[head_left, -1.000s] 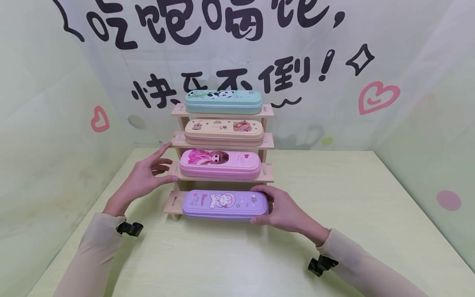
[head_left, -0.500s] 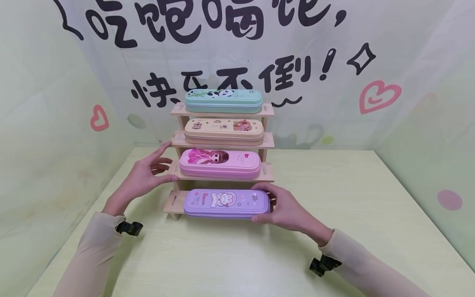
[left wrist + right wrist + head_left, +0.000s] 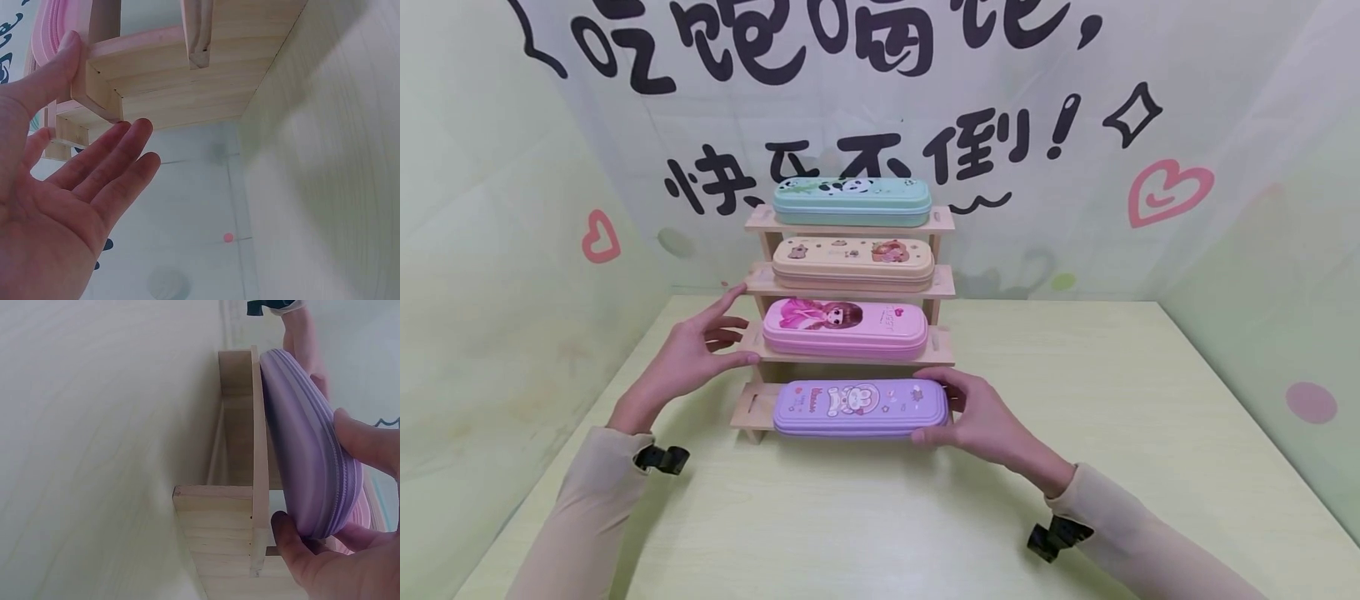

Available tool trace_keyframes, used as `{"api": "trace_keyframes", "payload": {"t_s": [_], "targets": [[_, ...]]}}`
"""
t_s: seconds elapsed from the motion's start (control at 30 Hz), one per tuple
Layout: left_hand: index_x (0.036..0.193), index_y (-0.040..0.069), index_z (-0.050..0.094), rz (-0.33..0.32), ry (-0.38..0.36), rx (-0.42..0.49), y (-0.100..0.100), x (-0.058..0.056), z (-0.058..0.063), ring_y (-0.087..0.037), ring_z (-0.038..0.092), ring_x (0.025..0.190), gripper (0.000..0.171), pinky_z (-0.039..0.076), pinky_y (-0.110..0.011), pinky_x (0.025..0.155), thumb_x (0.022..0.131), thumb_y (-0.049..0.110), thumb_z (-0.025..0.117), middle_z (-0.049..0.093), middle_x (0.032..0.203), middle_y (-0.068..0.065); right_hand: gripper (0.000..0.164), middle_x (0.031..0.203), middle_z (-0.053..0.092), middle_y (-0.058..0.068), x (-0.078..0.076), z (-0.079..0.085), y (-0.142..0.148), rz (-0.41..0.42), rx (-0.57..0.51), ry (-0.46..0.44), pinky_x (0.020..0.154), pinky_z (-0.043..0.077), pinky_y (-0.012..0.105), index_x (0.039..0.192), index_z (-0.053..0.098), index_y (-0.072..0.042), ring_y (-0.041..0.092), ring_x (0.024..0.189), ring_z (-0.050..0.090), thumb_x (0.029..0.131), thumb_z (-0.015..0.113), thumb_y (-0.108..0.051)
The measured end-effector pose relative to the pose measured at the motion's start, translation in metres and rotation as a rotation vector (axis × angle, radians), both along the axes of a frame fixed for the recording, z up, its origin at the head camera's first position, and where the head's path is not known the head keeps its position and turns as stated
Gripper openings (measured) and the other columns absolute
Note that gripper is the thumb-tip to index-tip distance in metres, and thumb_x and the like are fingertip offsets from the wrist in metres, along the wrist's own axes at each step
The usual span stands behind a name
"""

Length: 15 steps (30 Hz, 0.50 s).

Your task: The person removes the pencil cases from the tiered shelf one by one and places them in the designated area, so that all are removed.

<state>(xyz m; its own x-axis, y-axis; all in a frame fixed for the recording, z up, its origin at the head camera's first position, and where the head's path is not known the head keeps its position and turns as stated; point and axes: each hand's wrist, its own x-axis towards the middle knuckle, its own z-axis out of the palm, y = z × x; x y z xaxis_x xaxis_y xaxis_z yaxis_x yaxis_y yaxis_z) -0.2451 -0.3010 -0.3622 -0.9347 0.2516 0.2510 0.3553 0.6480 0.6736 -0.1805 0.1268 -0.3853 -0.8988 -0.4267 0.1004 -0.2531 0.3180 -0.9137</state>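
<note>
A purple pencil case (image 3: 861,408) with a cartoon rabbit lies along the lowest step of a wooden tiered rack (image 3: 751,408). My right hand (image 3: 988,421) grips its right end, thumb at the front and fingers behind. In the right wrist view, that end of the purple case (image 3: 306,444) stands slightly off the board, while the far end is close to it. My left hand (image 3: 688,354) touches the rack's left side, thumb at the pink case's step and forefinger at the step above. In the left wrist view, the left hand's other fingers (image 3: 122,169) extend fairly straight.
On the higher steps lie a pink pencil case (image 3: 846,329), a cream one (image 3: 853,264) and a mint panda one (image 3: 852,202). The rack stands on a pale wooden table (image 3: 1075,383). Behind it hangs a printed cloth (image 3: 1037,250), with more cloth at both sides.
My right hand and the purple pencil case have shifted a little to the right along the lowest step. My left hand stays at the rack's left side.
</note>
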Motion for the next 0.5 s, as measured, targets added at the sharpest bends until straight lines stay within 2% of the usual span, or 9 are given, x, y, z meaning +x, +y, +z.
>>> {"api": "trace_keyframes", "payload": {"t_s": [0.23, 0.5], "targets": [[0.167, 0.044, 0.025, 0.015, 0.001, -0.002, 0.0, -0.001, -0.002, -0.043, 0.066, 0.121, 0.108, 0.053, -0.056, 0.103, 0.085, 0.026, 0.092, 0.065, 0.136, -0.025, 0.072, 0.131, 0.065, 0.013, 0.002, -0.003, 0.003, -0.003, -0.053, 0.014, 0.101, 0.055, 0.038, 0.142, 0.06, 0.0, 0.025, 0.111, 0.067, 0.079, 0.093, -0.01], [0.166, 0.049, 0.025, 0.002, 0.007, -0.006, -0.001, -0.003, -0.004, -0.042, 0.066, 0.121, 0.108, 0.054, -0.057, 0.102, 0.083, 0.033, 0.093, 0.066, 0.134, -0.024, 0.071, 0.136, 0.062, 0.016, 0.008, -0.003, 0.017, 0.006, -0.087, 0.037, 0.101, 0.054, 0.029, 0.144, 0.057, 0.002, 0.026, 0.113, 0.065, 0.083, 0.091, -0.01]]}}
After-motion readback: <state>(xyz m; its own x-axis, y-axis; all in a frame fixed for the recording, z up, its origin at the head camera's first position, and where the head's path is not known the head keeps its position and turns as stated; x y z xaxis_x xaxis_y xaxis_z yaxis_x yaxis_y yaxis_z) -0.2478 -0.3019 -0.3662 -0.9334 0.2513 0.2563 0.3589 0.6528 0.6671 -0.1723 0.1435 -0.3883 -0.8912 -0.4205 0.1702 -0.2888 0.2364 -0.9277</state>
